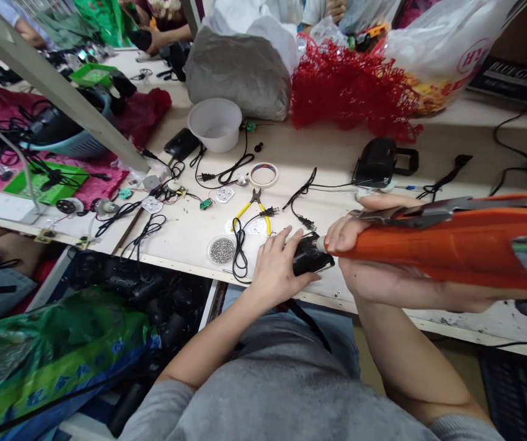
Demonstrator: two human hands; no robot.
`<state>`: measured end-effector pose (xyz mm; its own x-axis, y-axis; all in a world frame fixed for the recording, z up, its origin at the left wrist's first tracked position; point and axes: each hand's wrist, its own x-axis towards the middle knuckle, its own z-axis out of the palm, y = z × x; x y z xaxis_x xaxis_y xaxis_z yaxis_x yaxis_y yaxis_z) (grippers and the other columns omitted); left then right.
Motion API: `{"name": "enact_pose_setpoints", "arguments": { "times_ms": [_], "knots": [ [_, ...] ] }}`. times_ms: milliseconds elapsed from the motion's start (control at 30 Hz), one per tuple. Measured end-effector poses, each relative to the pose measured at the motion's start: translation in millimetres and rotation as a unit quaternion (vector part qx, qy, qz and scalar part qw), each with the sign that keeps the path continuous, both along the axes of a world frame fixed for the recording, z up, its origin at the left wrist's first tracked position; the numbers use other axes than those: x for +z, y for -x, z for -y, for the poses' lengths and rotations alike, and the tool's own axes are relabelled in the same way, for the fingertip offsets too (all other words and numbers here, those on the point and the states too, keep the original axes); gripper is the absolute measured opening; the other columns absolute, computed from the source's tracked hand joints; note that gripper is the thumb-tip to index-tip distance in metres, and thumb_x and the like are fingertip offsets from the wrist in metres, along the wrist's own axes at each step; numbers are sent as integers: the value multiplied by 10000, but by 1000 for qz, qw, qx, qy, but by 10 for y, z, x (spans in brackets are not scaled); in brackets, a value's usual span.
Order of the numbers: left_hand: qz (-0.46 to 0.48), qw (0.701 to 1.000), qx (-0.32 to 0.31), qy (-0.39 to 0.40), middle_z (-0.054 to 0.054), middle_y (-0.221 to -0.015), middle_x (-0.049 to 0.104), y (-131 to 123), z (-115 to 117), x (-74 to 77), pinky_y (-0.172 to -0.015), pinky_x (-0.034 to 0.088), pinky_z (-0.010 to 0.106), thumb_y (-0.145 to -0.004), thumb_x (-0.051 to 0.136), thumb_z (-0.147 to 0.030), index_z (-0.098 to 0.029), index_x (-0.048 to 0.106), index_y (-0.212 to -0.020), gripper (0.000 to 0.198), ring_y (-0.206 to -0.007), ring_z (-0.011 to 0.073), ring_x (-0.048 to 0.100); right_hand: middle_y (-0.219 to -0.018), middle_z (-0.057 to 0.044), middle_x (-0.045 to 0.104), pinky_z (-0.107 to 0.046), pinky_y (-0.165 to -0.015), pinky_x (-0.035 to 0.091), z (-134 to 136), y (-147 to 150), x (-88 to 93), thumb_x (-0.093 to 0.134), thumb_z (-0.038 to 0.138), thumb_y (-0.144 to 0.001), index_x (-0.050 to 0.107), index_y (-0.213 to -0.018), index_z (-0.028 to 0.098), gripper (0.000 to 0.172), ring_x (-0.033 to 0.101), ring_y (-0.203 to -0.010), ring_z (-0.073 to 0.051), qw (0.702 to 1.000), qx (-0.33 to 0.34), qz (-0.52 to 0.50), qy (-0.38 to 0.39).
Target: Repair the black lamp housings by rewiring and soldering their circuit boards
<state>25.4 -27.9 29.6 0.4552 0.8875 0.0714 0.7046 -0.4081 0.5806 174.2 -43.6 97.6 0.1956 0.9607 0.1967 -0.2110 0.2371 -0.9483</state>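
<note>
My right hand (368, 280) is wrapped round an orange power screwdriver (437, 242) with a metal lever along its top. Its tip points left and meets a small black plastic housing (311, 260) at the table's near edge. My left hand (276, 268) grips that housing from the left, its fingers over the far side and the thumb on the near side. Just beyond my left hand lie yellow-handled pliers (254, 197) and a black cord with a plug (239, 245). A round dish of small screws (221, 250) stands left of the cord.
A white tub (216, 125), a tape roll (264, 175) and a black device (377, 162) stand farther back. Red netting (346, 92) and bags line the back. Left are a slanted post (68, 92), a blue basket (79, 144) and other people's arms. A drawer below holds black parts (175, 300).
</note>
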Motion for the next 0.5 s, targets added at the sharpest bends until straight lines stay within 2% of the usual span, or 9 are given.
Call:
{"name": "enact_pose_setpoints", "arguments": {
  "times_ms": [100, 200, 367, 500],
  "knots": [
    [74, 997, 4, 20, 147, -1419, 520, 232, 82, -99, -1094, 454, 463, -727, 833, -354, -203, 371, -1469, 887, -1324, 303, 520, -818, -71, 630, -460, -594, 498, -41, 157, -38, 343, 997, -627, 595, -1095, 320, 860, 579, -592, -244, 998, -12, -10, -65],
    [167, 985, 26, 37, 134, -1324, 581, 336, 162, -274, -1074, 492, 423, -731, 819, -331, -171, 381, -1428, 838, -1252, 264, 583, -708, -47, 612, -430, -547, 508, -123, 357, -125, 274, 990, -671, 622, -1064, 318, 853, 557, -533, -224, 997, 5, -17, -77],
    [267, 960, 68, 37, 125, -1299, 592, 273, 222, -529, -1017, 547, 467, -673, 851, -340, -188, 422, -1367, 830, -1192, 276, 622, -607, -10, 576, -368, -440, 459, -249, 535, -199, 447, 922, -671, 665, -985, 308, 723, 512, -469, -201, 996, 36, -31, -78],
    [298, 952, 70, 21, 112, -1242, 622, 236, 223, -602, -967, 573, 482, -631, 874, -331, -201, 463, -1335, 825, -1130, 287, 652, -726, -11, 624, -309, -356, 394, -327, 610, -225, 523, 843, -718, 657, -911, 260, 628, 462, -410, -134, 991, 22, -71, -113]
  ]
}}
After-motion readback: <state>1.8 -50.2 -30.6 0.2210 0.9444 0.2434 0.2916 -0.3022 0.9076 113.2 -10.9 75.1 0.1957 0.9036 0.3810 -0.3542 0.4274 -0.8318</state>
